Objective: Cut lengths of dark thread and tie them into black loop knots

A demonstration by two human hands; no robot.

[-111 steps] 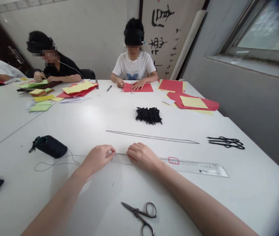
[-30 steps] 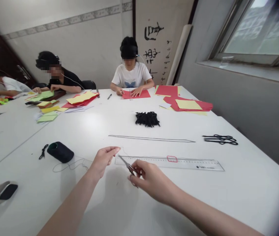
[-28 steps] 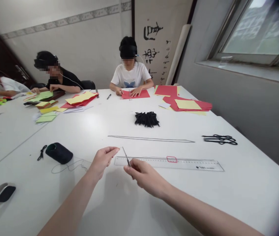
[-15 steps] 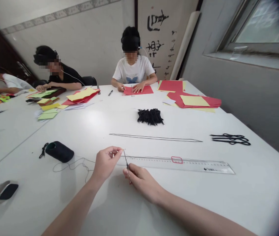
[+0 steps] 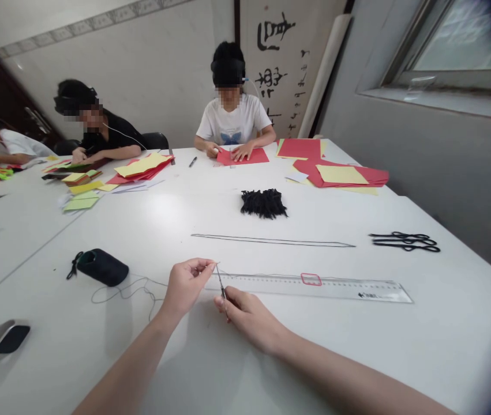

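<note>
"What do the fingers have hold of?"

"The left hand [image 5: 187, 288] has thumb and forefinger pinched together on a thin dark thread [image 5: 146, 279], a bit of it showing past the tips."

"And the right hand [image 5: 251, 318]?"

"Its fingers are curled round the scissors [image 5: 222, 289], blades pointing away from the body, toward that pinch. Their tip is right beside the left fingertips; whether it touches the thread I can't tell."

"Where does the thread lie otherwise?"

"Left of the left hand, in loose loops near the black spool [image 5: 107, 268]. A length also lies along the far edge of the clear ruler [image 5: 340, 292], just beyond the right hand."

"Farther out?"

"A doubled cord [image 5: 273, 239] past the ruler on the table [image 5: 379, 340], a bundle of black strands [image 5: 264, 203] beyond that, looped cords [image 5: 405, 241] off to the right. Across from us, a co-worker in a white shirt [image 5: 234, 121] has both hands at a red sheet [image 5: 260, 155]."
</note>
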